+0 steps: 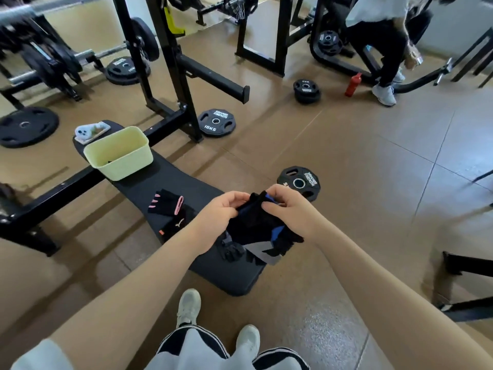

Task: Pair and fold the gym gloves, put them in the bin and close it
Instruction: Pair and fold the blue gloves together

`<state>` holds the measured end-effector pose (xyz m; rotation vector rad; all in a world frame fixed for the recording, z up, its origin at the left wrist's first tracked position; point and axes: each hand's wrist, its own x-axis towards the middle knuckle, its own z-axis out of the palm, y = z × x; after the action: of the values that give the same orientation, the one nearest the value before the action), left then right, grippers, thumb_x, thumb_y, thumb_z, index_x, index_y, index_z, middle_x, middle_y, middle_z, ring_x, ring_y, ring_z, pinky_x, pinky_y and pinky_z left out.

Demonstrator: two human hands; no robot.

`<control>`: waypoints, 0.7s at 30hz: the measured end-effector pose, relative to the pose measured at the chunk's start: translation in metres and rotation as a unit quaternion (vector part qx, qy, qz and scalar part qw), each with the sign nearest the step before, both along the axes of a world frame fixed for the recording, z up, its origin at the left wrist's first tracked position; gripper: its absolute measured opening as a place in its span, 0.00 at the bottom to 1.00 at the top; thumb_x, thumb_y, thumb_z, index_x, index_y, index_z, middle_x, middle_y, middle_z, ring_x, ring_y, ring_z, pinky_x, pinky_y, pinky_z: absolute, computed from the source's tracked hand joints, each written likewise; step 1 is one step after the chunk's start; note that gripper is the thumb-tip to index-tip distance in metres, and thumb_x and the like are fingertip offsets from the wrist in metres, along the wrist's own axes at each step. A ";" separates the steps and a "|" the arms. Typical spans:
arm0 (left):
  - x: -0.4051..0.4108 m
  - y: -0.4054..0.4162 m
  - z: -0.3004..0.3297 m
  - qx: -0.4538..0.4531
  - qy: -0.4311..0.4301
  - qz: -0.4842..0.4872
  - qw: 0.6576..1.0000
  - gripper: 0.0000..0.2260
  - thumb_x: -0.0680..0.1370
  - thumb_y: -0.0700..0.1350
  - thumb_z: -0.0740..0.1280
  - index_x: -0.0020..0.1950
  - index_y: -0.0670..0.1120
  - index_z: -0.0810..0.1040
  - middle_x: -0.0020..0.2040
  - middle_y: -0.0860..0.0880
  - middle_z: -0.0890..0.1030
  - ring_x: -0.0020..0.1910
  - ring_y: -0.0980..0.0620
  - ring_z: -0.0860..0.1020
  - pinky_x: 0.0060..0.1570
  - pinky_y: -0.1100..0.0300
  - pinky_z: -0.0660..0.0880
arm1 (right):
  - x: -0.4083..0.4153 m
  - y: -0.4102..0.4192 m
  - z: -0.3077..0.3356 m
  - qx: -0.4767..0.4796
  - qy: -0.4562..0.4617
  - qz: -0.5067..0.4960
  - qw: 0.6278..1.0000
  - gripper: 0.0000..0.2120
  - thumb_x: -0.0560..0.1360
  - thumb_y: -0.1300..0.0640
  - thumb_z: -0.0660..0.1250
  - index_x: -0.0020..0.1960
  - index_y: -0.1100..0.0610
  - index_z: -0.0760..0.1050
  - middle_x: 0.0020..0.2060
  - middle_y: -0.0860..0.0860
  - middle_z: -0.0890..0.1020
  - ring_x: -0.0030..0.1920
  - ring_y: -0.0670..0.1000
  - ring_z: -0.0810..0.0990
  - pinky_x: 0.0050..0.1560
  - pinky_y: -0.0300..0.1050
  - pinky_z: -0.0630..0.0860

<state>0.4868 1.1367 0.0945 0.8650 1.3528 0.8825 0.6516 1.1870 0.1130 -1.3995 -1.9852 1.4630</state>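
Black-and-blue gloves (262, 227): held in the air above the near end of the bench pad (186, 182), both hands on them. Left hand (218, 213) pinches the top edge from the left, fingers curled closed on the fabric. Right hand (289, 209) grips the same top edge from the right, thumb and fingers closed on it. The rest hangs down below the hands; a grey panel and black finger ends dangle at the lower right.

Under the hands, on the pad: a small dark glove (232, 248), partly hidden by the left forearm. Further left on the pad: black glove with pink trim (166, 202), lying flat, with another black glove (177, 225) just beside it toward the near end, touching or overlapping, can't tell which.

Far end of the pad: pale yellow bin (120, 153), open, no lid on it; something dark is visible at the bottom. Phone (92, 130) lies just behind the bin.

Floor: weight plate (298, 182) right of the pad, behind the hands.
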 end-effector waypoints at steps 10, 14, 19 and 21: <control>-0.024 -0.031 0.005 0.047 0.160 -0.061 0.984 0.13 0.77 0.45 0.65 0.62 0.49 0.73 0.56 0.54 0.79 0.56 0.57 0.77 0.50 0.69 0.73 | -0.030 -0.014 -0.001 -0.030 -0.004 -0.042 0.999 0.07 0.72 0.57 0.70 0.44 0.55 0.72 0.40 0.50 0.79 0.40 0.50 0.77 0.40 0.40 0.73; -0.040 -0.033 0.008 0.032 0.129 0.006 0.991 0.14 0.77 0.41 0.65 0.62 0.45 0.74 0.55 0.49 0.81 0.53 0.54 0.80 0.54 0.60 0.76 | -0.045 -0.015 -0.007 0.066 -0.041 -0.048 0.996 0.09 0.72 0.56 0.70 0.50 0.53 0.73 0.49 0.49 0.76 0.48 0.49 0.74 0.45 0.40 0.68; -0.062 -0.025 0.004 -0.028 0.011 0.150 0.988 0.09 0.77 0.42 0.64 0.57 0.46 0.75 0.52 0.46 0.82 0.48 0.51 0.80 0.46 0.55 0.78 | -0.050 -0.030 -0.007 0.251 0.006 0.062 0.966 0.09 0.74 0.59 0.67 0.55 0.58 0.78 0.51 0.50 0.77 0.52 0.47 0.74 0.51 0.30 0.64; -0.064 -0.023 0.005 -0.041 -0.032 0.167 0.985 0.10 0.77 0.41 0.63 0.58 0.44 0.75 0.49 0.46 0.81 0.47 0.51 0.80 0.41 0.59 0.76 | -0.053 -0.034 -0.013 0.184 -0.023 0.122 0.975 0.19 0.74 0.56 0.68 0.64 0.55 0.72 0.57 0.51 0.76 0.57 0.46 0.73 0.56 0.32 0.64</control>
<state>0.4225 1.1142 0.0997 0.5486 1.4918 1.0928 0.5982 1.1527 0.1005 -1.0720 -2.3752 1.0780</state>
